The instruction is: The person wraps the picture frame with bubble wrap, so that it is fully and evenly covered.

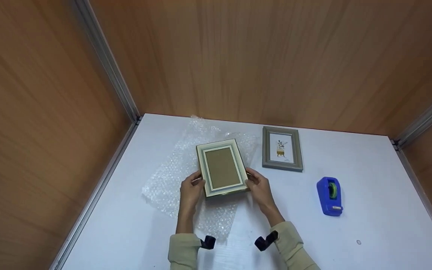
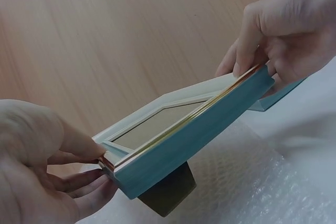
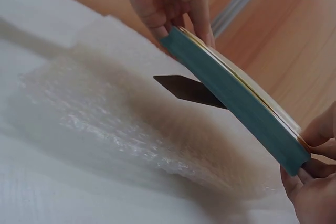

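Observation:
Between both hands is a picture frame [image 1: 221,167] with a cream and teal border and a plain brown middle. My left hand [image 1: 191,191] pinches its left edge, thumb on the front and fingers beneath. On the opposite edge my right hand [image 1: 260,187] pinches it the same way. The frame is held tilted above a sheet of bubble wrap [image 1: 167,183]. From the wrist views its teal side [image 3: 236,100] shows, and a dark stand flap [image 2: 170,190] sticks out from the back.
A grey picture frame [image 1: 263,150] with a plant drawing lies at the back, right of the bubble wrap. Farther right is a blue tape dispenser [image 1: 326,204] with green tape. Wooden panels [image 1: 268,63] wall in the white table [image 1: 381,187].

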A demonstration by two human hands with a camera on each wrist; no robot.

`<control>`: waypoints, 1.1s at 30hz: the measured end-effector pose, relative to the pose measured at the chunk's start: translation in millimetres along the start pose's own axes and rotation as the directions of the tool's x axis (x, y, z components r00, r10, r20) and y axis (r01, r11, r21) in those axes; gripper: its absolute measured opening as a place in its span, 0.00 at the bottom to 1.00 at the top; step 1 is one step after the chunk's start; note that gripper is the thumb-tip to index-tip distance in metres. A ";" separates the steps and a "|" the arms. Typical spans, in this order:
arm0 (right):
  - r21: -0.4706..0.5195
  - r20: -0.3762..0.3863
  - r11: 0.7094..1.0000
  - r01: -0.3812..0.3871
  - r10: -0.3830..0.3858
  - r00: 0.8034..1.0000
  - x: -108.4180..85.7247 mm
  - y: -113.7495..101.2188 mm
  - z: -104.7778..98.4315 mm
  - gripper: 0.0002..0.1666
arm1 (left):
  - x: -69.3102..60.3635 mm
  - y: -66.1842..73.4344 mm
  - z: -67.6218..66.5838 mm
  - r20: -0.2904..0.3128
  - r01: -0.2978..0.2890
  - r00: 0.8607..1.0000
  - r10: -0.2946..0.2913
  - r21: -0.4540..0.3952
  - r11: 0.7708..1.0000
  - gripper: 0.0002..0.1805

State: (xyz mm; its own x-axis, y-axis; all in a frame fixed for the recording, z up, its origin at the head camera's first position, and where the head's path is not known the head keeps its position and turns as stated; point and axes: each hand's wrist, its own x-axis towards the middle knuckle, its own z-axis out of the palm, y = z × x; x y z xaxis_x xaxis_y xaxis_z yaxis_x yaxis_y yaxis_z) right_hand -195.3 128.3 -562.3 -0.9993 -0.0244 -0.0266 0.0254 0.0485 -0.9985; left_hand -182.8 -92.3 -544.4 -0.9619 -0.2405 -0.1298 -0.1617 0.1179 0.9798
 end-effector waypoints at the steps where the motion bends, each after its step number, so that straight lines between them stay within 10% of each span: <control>1: -0.003 0.005 1.000 -0.004 0.004 1.000 1.7 0.6 0.5 0.27 | 0.9 -1.1 -0.1 -0.006 0.001 1.000 -0.001 0.008 1.000 0.22; 33: -0.117 0.088 0.993 -0.017 0.027 0.996 40.4 20.0 42.6 0.31 | 30.2 -22.5 -19.6 -0.095 0.040 0.995 -0.035 0.058 0.998 0.22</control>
State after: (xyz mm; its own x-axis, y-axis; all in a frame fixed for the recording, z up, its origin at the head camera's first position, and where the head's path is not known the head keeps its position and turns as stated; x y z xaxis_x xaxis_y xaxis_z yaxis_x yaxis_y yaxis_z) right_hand -234.0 85.7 -585.3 -0.9922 -0.1105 -0.0578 0.0390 0.1653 -0.9855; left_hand -203.9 -121.2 -567.4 -0.9304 -0.3352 -0.1485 -0.2128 0.1637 0.9633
